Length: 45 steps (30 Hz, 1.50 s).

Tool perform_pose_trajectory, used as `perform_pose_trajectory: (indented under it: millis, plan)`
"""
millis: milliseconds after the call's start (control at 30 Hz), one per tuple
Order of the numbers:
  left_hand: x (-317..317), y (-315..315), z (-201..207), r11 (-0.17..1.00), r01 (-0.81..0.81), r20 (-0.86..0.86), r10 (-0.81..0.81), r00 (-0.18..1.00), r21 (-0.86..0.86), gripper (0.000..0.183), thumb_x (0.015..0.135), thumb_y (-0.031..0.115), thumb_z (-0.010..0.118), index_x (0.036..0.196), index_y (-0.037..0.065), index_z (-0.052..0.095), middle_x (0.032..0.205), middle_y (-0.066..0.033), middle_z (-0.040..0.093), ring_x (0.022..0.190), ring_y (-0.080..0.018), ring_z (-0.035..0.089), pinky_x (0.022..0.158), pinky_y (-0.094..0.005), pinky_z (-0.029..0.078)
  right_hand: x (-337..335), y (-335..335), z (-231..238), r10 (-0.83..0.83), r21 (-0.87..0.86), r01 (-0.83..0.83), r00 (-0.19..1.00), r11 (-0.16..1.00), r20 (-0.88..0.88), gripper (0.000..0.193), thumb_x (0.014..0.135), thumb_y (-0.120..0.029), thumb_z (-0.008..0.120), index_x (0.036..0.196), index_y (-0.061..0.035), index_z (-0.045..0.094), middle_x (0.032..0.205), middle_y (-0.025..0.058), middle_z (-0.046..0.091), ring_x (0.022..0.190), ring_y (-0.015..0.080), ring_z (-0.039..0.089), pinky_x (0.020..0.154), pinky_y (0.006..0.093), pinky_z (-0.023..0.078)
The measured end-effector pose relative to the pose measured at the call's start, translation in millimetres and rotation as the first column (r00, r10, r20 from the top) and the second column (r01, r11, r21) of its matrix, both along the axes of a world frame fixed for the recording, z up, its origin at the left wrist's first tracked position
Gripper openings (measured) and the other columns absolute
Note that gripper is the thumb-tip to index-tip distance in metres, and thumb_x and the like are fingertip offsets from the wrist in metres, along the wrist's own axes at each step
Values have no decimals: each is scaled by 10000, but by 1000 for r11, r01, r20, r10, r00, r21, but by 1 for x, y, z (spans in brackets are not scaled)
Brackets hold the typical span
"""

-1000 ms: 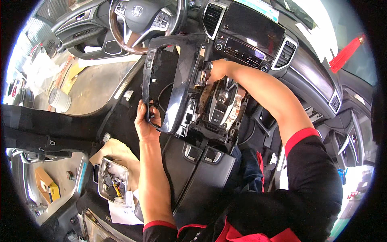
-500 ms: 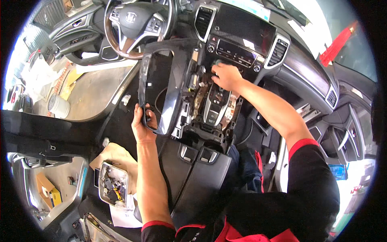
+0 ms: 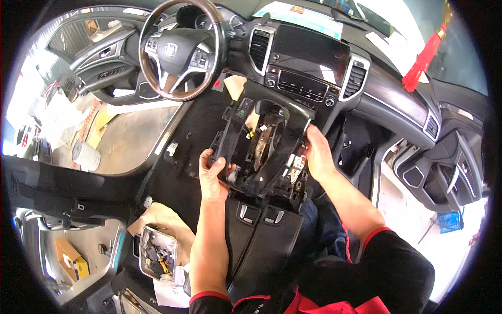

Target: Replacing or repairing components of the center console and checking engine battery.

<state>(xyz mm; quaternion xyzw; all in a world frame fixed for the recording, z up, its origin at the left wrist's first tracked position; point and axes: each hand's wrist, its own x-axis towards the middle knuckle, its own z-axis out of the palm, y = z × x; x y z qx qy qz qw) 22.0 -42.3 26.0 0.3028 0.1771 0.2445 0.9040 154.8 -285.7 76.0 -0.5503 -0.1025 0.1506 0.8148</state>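
Trim panel (image 3: 261, 146) hides gear shifter; left fingertips (image 3: 209, 163) tucked behind panel.

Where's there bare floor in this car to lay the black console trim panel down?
Both hands, left hand and right hand, grip the console trim panel. Bare black carpet lies between the steering wheel and the panel. Crowded: the exposed console beneath, and the parts tray on cardboard by the left forearm.
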Motion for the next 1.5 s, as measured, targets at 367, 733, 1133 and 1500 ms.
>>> perform_pose_trajectory:
  millis: [367, 733, 1133, 1500]
  plan:
    - [6, -38, 12, 920, 303, -32, -305, 952, 249, 775, 890, 190, 767, 1511, 13, 339, 1212, -127, 614, 1088, -263, 652, 973, -437, 543, 44, -38, -24, -13, -37, 8, 990, 999, -144, 220, 958, -243, 699, 1114, -100, 638, 976, -29, 651, 887, 99, 610, 776, 298, 498]
    - [19, -29, -7, 909, 355, -254, -299, 920, 219, 706, 934, 125, 681, 1527, 1, 318, 1238, -131, 602, 1046, -259, 658, 943, -426, 557, 61, -26, -34, -10, -8, 9, 992, 1000, -123, 149, 937, -239, 736, 1039, -163, 658, 941, -67, 653, 887, 93, 618, 701, 354, 507]
    - [41, -2, -4, 880, 427, -350, -341, 872, 207, 486, 936, 283, 669, 1360, 58, 597, 1205, -60, 692, 1000, -190, 681, 835, -376, 530, 60, -36, -20, -3, 77, 27, 952, 997, -305, 96, 970, -250, 677, 1004, -166, 644, 815, -71, 641, 715, 73, 605, 615, 307, 493]
    - [55, -2, 22, 618, 364, -390, -98, 915, 697, 538, 982, 304, 658, 1406, 0, 527, 1318, -115, 596, 1211, -202, 559, 1071, -342, 421, 22, -21, 3, -7, 347, 90, 972, 934, -235, 182, 949, -103, 687, 1113, -30, 660, 988, 39, 701, 878, 148, 664, 811, 317, 555]
